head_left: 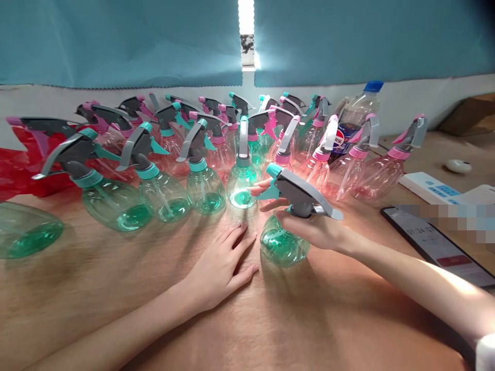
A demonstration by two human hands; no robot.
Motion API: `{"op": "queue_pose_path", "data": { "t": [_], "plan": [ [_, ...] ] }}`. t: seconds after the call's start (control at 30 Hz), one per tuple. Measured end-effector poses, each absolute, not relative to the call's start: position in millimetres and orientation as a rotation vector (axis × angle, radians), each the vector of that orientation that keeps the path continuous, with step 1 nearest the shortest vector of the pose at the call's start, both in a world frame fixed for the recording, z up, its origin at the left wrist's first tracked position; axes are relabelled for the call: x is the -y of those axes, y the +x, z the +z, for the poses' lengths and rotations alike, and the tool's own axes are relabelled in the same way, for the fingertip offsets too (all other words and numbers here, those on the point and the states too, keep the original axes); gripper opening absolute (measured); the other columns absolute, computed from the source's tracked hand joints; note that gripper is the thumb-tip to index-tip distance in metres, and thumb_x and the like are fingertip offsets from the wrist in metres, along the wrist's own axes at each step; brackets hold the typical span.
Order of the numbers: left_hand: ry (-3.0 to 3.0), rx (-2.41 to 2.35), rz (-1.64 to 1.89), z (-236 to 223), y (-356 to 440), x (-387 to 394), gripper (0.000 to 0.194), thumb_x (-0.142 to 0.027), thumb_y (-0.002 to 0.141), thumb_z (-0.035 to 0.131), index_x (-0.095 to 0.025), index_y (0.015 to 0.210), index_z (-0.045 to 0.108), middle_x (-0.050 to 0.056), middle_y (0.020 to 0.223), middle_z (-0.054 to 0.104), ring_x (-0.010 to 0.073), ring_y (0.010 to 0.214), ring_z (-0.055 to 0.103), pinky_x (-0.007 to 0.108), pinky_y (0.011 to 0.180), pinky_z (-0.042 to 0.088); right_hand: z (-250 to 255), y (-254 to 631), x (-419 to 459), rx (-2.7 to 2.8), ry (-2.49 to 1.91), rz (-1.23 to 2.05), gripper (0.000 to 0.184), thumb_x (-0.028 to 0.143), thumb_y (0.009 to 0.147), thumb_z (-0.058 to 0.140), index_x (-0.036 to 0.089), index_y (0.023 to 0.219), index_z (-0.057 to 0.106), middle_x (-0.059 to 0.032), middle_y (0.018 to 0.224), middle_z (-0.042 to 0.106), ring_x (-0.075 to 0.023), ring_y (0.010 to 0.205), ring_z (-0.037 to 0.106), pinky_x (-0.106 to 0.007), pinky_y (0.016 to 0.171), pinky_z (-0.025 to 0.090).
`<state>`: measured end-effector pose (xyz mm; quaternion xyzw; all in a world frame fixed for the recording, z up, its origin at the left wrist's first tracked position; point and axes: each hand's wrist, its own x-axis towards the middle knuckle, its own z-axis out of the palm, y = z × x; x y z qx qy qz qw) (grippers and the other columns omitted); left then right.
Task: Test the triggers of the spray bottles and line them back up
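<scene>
Green spray bottle: neck within right hand fingers.

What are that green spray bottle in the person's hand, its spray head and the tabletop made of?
The green bottle looks like glossy tinted plastic, though glass isn't ruled out: it is see-through with bright highlights. Its spray head seems to be smooth moulded plastic, opaque grey and turquoise. The tabletop has brown streaks, suggesting wood or wood-look laminate.
</scene>
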<state>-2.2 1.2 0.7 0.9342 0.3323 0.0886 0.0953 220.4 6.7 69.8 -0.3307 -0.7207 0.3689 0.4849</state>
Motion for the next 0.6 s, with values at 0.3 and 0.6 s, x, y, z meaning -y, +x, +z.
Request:
{"op": "queue_pose_path", "data": {
  "t": [0.3, 0.6],
  "plan": [
    [2.758, -0.993, 0.268, -0.2, -2.7, -2.9, 0.053, -0.044, 0.096, 0.048, -0.013, 0.14, 0.048, 0.018, 0.147, 0.04, 0.0356, 0.137, 0.035, 0.056, 0.112, 0.03, 69.1, 219.1, -9.2, 1.795, -0.749, 0.863, 0.063, 0.0, 0.071, 0.044, 0.028, 0.125, 0.057, -0.0019, 0.109, 0.069, -0.0195, 0.113, 0.062, -0.029, 0.078, 0.059],
    [2.799, -0.981, 0.267, 0.5, -2.4, -2.3, 0.054, -0.044, 0.096, 0.047, -0.012, 0.139, 0.048, 0.02, 0.147, 0.041, 0.0362, 0.137, 0.035, 0.057, 0.11, 0.031, 68.7, 219.7, -9.5, 1.821, -0.761, 0.87, 0.062, 0.001, 0.072, 0.044, 0.026, 0.127, 0.056, -0.0023, 0.112, 0.068, -0.0178, 0.111, 0.063, -0.029, 0.086, 0.058]
  ]
}}
